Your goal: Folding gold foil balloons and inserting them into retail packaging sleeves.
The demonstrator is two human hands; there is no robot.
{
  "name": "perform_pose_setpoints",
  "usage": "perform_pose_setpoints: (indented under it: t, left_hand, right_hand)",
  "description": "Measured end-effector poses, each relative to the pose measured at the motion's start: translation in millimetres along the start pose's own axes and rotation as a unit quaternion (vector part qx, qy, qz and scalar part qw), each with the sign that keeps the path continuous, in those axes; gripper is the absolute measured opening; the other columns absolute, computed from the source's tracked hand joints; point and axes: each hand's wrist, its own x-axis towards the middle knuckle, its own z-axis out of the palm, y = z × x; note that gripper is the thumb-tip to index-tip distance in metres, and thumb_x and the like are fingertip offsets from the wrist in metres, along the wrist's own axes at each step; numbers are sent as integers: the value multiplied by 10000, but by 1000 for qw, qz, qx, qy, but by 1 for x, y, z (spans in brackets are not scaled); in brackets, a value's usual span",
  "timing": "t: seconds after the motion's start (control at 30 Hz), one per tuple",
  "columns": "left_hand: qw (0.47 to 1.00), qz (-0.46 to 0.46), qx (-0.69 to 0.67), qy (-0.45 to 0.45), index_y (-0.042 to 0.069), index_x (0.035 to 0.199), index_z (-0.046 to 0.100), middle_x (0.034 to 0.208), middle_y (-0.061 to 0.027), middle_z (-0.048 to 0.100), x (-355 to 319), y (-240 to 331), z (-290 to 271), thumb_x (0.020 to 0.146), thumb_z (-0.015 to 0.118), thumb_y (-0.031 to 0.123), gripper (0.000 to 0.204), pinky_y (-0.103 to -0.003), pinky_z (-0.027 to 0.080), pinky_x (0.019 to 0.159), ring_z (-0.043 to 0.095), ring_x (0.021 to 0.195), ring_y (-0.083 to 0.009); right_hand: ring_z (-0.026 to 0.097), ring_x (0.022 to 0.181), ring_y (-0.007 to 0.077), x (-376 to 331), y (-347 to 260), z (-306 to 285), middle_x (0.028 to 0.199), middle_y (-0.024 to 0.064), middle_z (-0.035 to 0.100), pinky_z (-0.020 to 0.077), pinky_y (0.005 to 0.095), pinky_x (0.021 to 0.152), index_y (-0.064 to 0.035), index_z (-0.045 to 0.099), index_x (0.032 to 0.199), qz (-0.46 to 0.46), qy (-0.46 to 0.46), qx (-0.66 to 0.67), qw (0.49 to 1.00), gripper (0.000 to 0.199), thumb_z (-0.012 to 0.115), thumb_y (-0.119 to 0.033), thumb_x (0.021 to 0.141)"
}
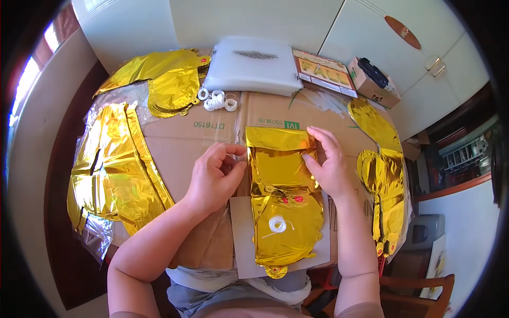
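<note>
A flat gold foil balloon (283, 204) lies in front of me on a grey card sheet (241, 249), its upper part folded over. A small coil of white ribbon (277, 223) rests on its lower half. My left hand (214, 177) presses on the balloon's left edge, fingers curled. My right hand (328, 161) lies on the folded top right corner, fingers flat on the foil.
Cardboard (180, 143) covers the table. Piles of gold foil balloons sit at the left (114, 169), back left (169, 79) and right (383, 169). White ribbon coils (217, 99), a clear plastic packet (254, 66), a printed card (323, 71) and a small brown box (371, 82) lie at the back.
</note>
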Motion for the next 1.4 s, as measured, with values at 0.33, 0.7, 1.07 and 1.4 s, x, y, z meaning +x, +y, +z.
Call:
perform_pose_setpoints:
  t: [0.33,0.7,1.07,1.4]
  left_hand:
    - [945,-190,-231,-129,63,1374,549,1262,-79,586,54,9,-43,923,672,57,468,-292,529,793,661,981,-161]
    - [935,282,104,-190,32,1214,670,1164,-121,659,87,-25,-31,832,683,-13,385,-371,556,933,666,1041,-278]
    - [880,401,225,-116,61,1160,715,1147,-107,679,84,-26,-21,824,737,49,336,-403,552,835,675,995,-322]
    - [987,107,97,-74,-13,1004,733,732,-138,676,90,-25,-23,964,688,207,228,-366,519,656,672,672,-249]
  right_hand:
    - [569,1276,212,10,31,-8,1369,123,622,436,335,1109,2,591,1377,132,-14,273,953,470,622,32,909]
    - [585,1095,104,41,44,-34,1288,16,663,474,264,1004,-42,622,1384,154,-209,154,954,543,614,98,859]
    - [630,1072,113,42,46,-21,1325,44,655,495,235,887,-146,716,1292,60,-166,134,975,499,721,38,827]
    - [641,823,139,46,22,5,917,76,714,519,292,745,42,713,1051,100,-44,107,988,190,698,-107,934]
